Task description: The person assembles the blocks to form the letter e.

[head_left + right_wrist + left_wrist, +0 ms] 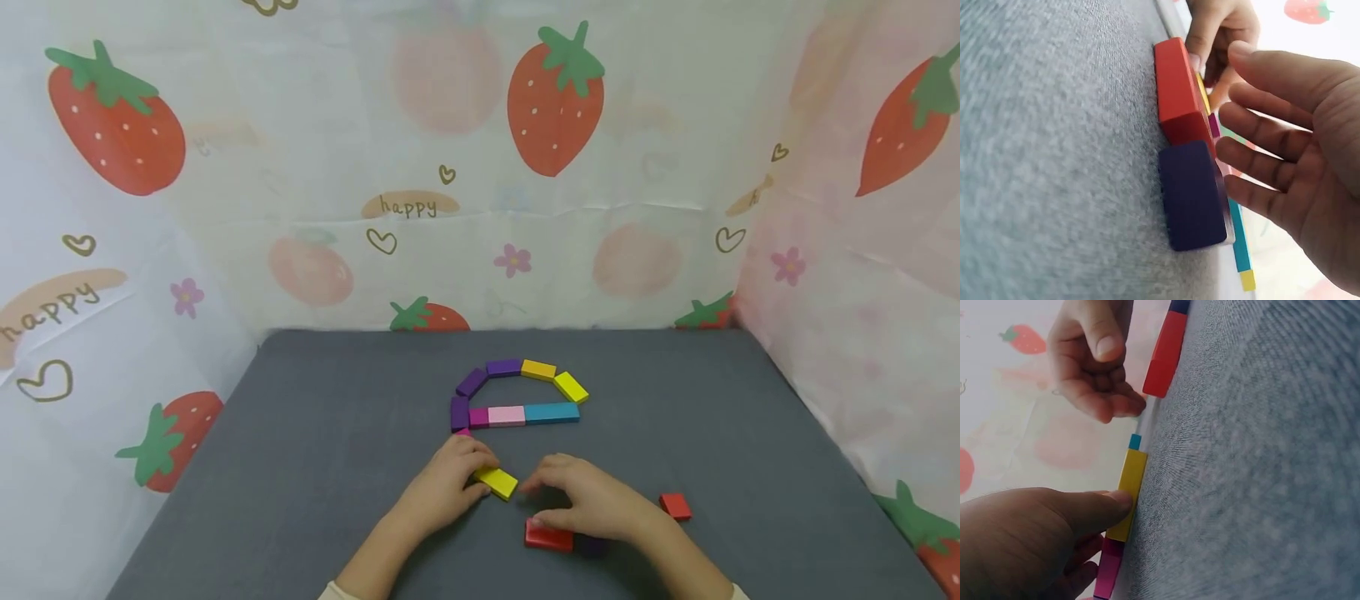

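Observation:
My left hand (pixel 444 485) pinches a yellow block (pixel 498 482) between thumb and fingers, low on the grey surface. Against one end of that block in the left wrist view is a magenta block (pixel 1109 565). My right hand (pixel 596 497) hovers with relaxed, slightly bent fingers above a red block (pixel 549 537) and holds nothing. Beside the red block lies a dark purple block (pixel 1193 197), mostly hidden by the hand in the head view. Beyond the hands, purple blocks (pixel 472 382) and yellow blocks (pixel 538 369) form an arch.
A pink block (pixel 507 416) and a blue block (pixel 552 413) lie in a straight row under the arch. A small red block (pixel 676 506) sits apart at right. Strawberry-printed cloth (pixel 322 167) hangs around the grey table (pixel 330 433) at the back and sides.

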Available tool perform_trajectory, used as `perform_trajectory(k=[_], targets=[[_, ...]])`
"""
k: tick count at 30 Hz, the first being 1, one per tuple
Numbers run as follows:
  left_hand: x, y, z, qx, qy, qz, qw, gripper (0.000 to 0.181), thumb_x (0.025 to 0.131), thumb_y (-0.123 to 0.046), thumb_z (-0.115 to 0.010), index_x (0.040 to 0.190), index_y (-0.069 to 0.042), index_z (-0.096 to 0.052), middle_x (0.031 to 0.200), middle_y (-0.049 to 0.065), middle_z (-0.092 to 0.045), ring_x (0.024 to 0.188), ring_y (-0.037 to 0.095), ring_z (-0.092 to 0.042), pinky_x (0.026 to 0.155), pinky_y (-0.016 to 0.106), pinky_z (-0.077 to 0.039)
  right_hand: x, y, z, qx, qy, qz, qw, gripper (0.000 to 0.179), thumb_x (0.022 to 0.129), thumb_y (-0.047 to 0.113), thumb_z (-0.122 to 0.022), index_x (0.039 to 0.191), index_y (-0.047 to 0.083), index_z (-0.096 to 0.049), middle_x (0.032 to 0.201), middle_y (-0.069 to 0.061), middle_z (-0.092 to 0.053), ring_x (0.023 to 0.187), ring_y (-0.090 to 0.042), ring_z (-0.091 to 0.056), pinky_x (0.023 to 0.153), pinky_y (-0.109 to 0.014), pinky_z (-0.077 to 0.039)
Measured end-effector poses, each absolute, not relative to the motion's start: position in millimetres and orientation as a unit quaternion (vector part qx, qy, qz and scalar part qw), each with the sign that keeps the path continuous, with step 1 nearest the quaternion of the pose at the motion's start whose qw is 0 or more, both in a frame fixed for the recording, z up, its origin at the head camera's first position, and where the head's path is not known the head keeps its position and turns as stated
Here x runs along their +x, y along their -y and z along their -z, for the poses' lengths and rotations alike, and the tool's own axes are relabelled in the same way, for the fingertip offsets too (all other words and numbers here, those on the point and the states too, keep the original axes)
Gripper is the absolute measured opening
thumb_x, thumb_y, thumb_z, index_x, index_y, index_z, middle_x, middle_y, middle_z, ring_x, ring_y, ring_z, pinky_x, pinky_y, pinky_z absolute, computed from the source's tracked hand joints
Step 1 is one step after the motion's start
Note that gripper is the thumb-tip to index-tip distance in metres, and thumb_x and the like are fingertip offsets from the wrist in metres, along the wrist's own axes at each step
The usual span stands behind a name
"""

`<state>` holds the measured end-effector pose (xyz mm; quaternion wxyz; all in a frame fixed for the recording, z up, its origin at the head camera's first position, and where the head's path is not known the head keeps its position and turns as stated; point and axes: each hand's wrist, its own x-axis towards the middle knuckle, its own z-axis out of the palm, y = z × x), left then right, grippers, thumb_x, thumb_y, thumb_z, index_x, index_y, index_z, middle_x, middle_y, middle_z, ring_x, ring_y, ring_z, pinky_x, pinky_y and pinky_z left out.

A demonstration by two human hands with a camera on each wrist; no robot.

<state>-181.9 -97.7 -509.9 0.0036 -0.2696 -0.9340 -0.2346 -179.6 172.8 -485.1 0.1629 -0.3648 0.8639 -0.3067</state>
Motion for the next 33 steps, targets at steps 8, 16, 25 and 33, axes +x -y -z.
perform_trajectory(k=[8, 16, 25, 33], targets=[[-180.3, 98.1, 510.8, -0.261, 0.935, 0.242, 0.002, 0.027, 0.095, -0.02, -0.075, 0.122, -0.019, -0.072, 0.121, -0.008, -0.065, 0.123, 0.015, -0.052, 0.11, 0.04, -0.043, -178.5, -177.7, 487.3, -0.375, -0.857, 0.301, 0.184, 0.041, 0.088, 0.055, -0.076, 0.12, 0.03, -0.07, 0.112, 0.019, -0.063, 0.106, -0.003, -0.056, 0.097, -0.032, -0.05], [-178.7, 97.6, 510.2, -0.258, 0.936, 0.241, 0.003, 0.028, 0.094, -0.02, -0.076, 0.122, -0.018, -0.072, 0.122, -0.008, -0.065, 0.124, 0.015, -0.052, 0.111, 0.04, -0.043, -177.5, -180.7, 489.0, -0.388, -0.847, 0.308, 0.194, 0.04, 0.084, 0.054, -0.08, 0.116, 0.032, -0.07, 0.108, 0.019, -0.062, 0.105, -0.004, -0.055, 0.096, -0.029, -0.049], [-177.9, 96.8, 509.5, -0.252, 0.936, 0.246, -0.005, 0.027, 0.095, -0.02, -0.075, 0.121, -0.019, -0.072, 0.123, -0.008, -0.065, 0.125, 0.015, -0.051, 0.111, 0.041, -0.042, -175.6, -181.0, 490.1, -0.389, -0.845, 0.308, 0.198, 0.036, 0.082, 0.051, -0.083, 0.112, 0.035, -0.071, 0.108, 0.019, -0.06, 0.105, -0.005, -0.054, 0.094, -0.028, -0.048], [-178.1, 97.1, 508.8, -0.247, 0.936, 0.251, -0.011, 0.026, 0.095, -0.021, -0.075, 0.121, -0.019, -0.072, 0.122, -0.009, -0.064, 0.124, 0.014, -0.051, 0.111, 0.041, -0.042, -175.7, -179.9, 491.6, -0.392, -0.848, 0.302, 0.192, 0.034, 0.082, 0.05, -0.083, 0.11, 0.037, -0.071, 0.106, 0.02, -0.06, 0.104, -0.004, -0.053, 0.092, -0.027, -0.049]])
